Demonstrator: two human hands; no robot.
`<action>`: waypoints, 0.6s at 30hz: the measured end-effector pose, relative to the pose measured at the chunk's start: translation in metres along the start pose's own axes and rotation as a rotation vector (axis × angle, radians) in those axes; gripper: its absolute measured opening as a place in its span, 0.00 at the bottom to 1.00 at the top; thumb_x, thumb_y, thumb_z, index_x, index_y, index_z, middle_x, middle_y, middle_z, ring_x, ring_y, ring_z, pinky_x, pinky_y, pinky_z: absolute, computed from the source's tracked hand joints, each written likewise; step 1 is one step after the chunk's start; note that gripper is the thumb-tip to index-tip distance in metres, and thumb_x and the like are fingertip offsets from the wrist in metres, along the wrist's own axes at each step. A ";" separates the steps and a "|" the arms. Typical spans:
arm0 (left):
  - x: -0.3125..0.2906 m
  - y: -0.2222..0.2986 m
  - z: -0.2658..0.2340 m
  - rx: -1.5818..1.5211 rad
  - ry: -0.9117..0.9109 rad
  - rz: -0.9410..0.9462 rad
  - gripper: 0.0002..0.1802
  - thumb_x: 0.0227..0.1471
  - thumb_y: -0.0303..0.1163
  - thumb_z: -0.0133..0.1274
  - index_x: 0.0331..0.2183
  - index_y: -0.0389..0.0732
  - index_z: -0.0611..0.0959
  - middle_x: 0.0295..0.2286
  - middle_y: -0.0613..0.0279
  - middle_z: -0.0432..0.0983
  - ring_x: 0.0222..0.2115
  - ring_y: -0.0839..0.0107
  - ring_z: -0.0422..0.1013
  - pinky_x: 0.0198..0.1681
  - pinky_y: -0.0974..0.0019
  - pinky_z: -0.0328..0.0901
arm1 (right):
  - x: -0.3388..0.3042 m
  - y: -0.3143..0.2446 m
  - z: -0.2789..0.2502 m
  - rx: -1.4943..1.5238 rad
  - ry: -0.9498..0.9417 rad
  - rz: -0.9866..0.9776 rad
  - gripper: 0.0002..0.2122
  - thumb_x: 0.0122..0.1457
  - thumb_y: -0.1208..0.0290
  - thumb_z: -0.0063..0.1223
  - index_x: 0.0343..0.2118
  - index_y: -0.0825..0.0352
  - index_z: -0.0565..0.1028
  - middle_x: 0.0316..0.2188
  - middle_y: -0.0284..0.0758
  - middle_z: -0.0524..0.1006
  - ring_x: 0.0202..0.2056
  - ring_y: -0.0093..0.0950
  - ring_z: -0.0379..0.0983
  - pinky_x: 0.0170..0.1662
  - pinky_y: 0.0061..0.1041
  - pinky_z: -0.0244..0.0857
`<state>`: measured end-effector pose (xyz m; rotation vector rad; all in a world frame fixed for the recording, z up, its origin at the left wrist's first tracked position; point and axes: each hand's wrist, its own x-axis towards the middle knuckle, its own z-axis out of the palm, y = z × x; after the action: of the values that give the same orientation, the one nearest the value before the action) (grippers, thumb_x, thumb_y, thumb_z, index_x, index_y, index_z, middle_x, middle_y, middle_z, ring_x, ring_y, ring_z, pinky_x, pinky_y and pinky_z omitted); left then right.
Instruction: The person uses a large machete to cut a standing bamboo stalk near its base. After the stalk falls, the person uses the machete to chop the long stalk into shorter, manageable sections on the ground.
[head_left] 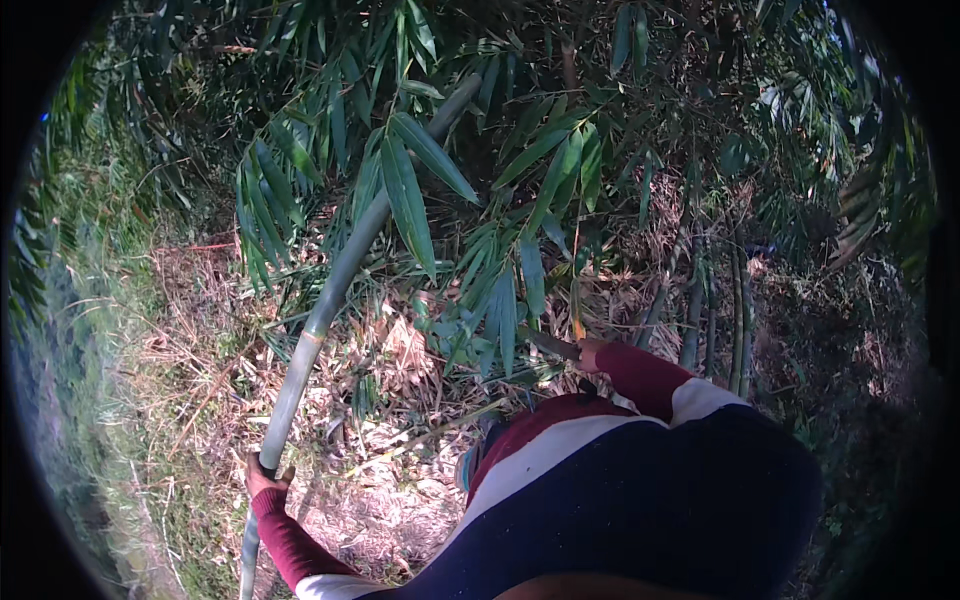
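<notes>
My left hand [266, 476] is closed round a long grey-green bamboo pole [300, 362], low on its length. The pole slants from the lower left up to the right, with a pale ring at one joint; its upper end runs behind hanging leaves [408, 195]. Out to the right, my right hand [592, 355] is closed on a dark, long, flat tool [550, 343], which looks like a blade. Leaves partly cover this tool, and its exact kind is hard to tell. Green bamboo leaves [505, 305] hang close to its far end.
Several upright bamboo stems [693, 315] stand beyond my right arm. Dry leaf litter [400, 345] covers the ground ahead, with grass [110, 400] on the left. Dense foliage [330, 110] hangs across the top. A thin cane [425, 437] lies across the litter near me.
</notes>
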<state>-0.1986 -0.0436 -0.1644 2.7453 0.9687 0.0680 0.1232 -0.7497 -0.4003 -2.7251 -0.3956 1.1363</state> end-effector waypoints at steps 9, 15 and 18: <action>-0.037 0.037 0.047 0.119 -0.310 -0.098 0.27 0.30 0.39 0.69 0.33 0.31 0.83 0.29 0.46 0.82 0.30 0.56 0.80 0.38 0.54 0.72 | -0.148 0.088 0.025 0.324 -0.044 0.690 0.20 0.48 0.61 0.58 0.43 0.67 0.80 0.39 0.47 0.81 0.41 0.41 0.80 0.42 0.38 0.75; -0.085 0.162 0.051 0.044 -0.503 -0.009 0.27 0.30 0.39 0.69 0.33 0.31 0.84 0.28 0.46 0.82 0.30 0.56 0.80 0.38 0.54 0.73 | -0.151 0.136 0.084 0.295 -0.101 0.846 0.20 0.49 0.62 0.58 0.42 0.71 0.80 0.39 0.48 0.82 0.43 0.41 0.80 0.42 0.38 0.75; -0.101 0.199 0.048 0.021 -0.563 -0.007 0.26 0.30 0.40 0.68 0.33 0.32 0.84 0.28 0.46 0.82 0.30 0.56 0.80 0.38 0.55 0.73 | -0.122 0.160 0.101 0.228 -0.163 0.757 0.20 0.49 0.63 0.58 0.42 0.72 0.80 0.38 0.48 0.82 0.43 0.41 0.80 0.43 0.38 0.75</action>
<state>-0.1495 -0.2665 -0.1616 2.5440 0.8110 -0.6790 -0.0031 -0.9340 -0.4286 -2.6221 0.7725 1.4418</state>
